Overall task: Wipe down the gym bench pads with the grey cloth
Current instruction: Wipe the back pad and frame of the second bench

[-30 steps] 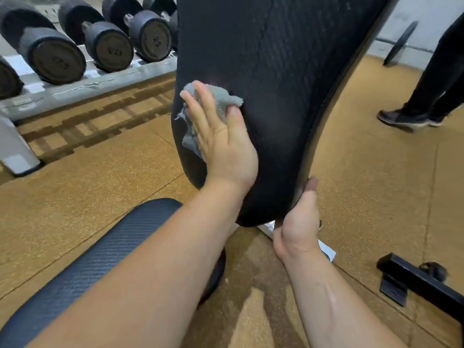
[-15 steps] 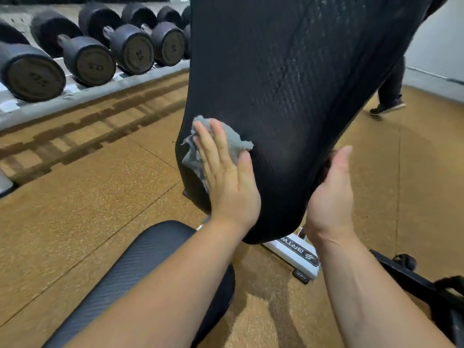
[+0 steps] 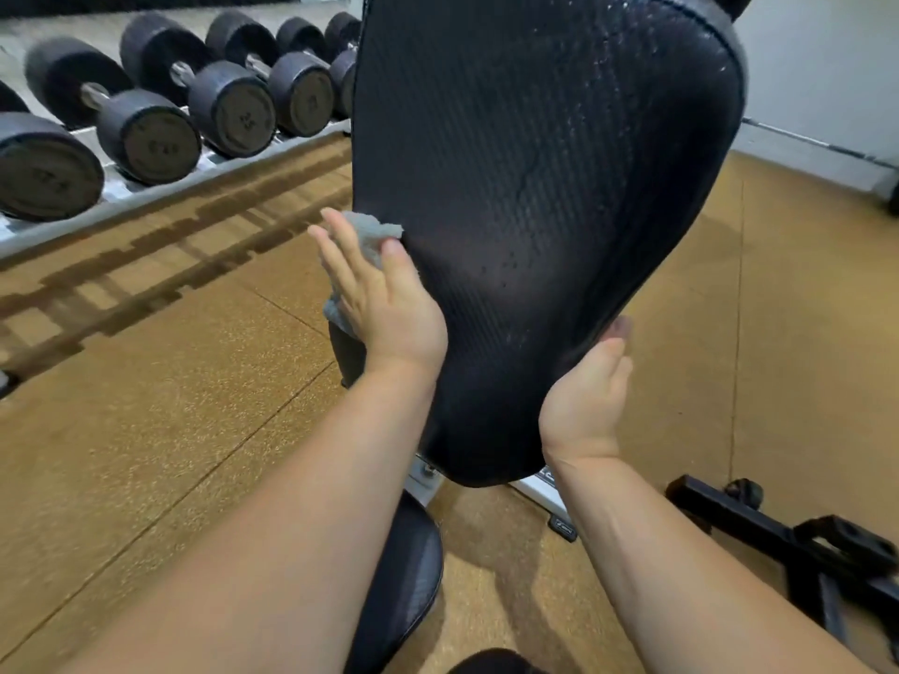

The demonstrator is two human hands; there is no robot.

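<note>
The black textured back pad [image 3: 535, 187] of the gym bench stands raised and fills the middle of the view, with small droplets on its surface. My left hand [image 3: 384, 299] lies flat against the pad's left edge, pressing the grey cloth [image 3: 372, 231] onto it; the cloth shows above and below my fingers. My right hand [image 3: 591, 396] grips the pad's lower right edge, its fingers hidden behind the pad. The black seat pad [image 3: 404, 571] lies below, partly hidden by my left forearm.
A rack of black dumbbells [image 3: 194, 109] runs along the back left. Part of the bench's white frame [image 3: 540, 488] shows under the back pad. A black metal base [image 3: 778, 542] sits on the brown rubber floor at lower right. A white wall [image 3: 827, 65] closes the right.
My left hand has slid the cloth left to the pad's left edge. My right hand holds the pad's right edge higher than a second ago. The person seen at right earlier is out of view.
</note>
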